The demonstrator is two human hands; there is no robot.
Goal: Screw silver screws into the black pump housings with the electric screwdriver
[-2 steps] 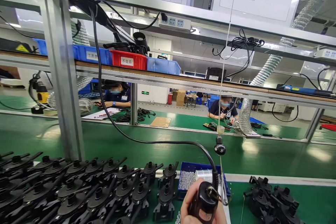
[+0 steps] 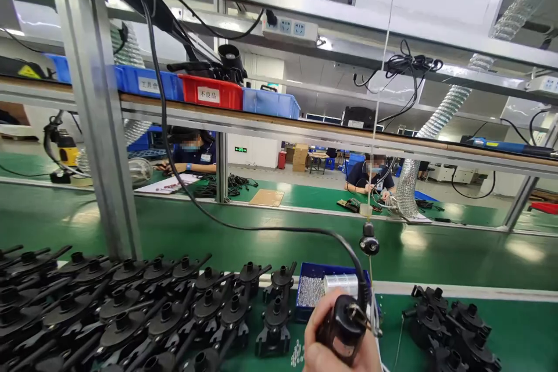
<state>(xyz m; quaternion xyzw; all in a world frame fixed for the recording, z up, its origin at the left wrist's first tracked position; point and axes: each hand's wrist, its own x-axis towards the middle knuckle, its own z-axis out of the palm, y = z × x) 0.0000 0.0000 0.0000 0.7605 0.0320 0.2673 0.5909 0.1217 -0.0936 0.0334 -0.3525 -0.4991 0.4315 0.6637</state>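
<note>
My right hand (image 2: 333, 343) is at the bottom edge, fingers wrapped round the top of a black electric screwdriver (image 2: 344, 325). Its black cable (image 2: 244, 226) arcs up to the left, and a thin cord with a black ball (image 2: 369, 244) hangs it from above. Just behind the hand sits a blue tray of small silver screws (image 2: 311, 290). Several black plastic pump-like parts (image 2: 131, 308) lie in rows to the left; another group (image 2: 453, 325) lies to the right. My left hand is out of view.
A green conveyor belt (image 2: 261, 238) runs behind the bench. A metal upright (image 2: 100, 128) stands at left under a shelf with blue and red bins (image 2: 209, 93). Two other people (image 2: 192, 154) (image 2: 370, 177) work at the far bench beyond the belt.
The view has tipped slightly down and left. My right hand with the screwdriver has risen a little in the picture.
</note>
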